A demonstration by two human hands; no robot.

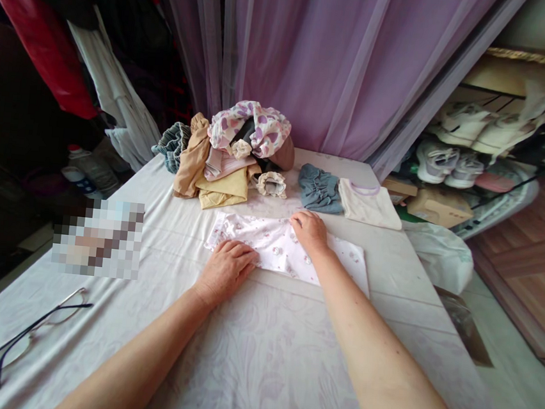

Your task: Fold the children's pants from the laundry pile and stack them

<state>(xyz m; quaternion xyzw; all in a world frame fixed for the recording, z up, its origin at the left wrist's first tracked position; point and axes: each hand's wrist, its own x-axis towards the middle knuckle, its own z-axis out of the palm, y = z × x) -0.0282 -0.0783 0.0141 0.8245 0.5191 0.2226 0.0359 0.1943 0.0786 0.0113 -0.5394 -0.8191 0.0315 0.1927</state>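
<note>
Your left hand (225, 272) and right hand (310, 231) rest open, gripping nothing, on the floral garment (273, 246) lying on the sheet (247, 369), so a careless sideways press could rumple it or shove it into the pile (229, 155).

Bright even light, soft shadows (edges warped)

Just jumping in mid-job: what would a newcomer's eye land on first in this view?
The left hand and right hand rest on a white floral garment at the view's centre. Beyond it sits a heap of clothes, backed by a purple sheer curtain.
</note>
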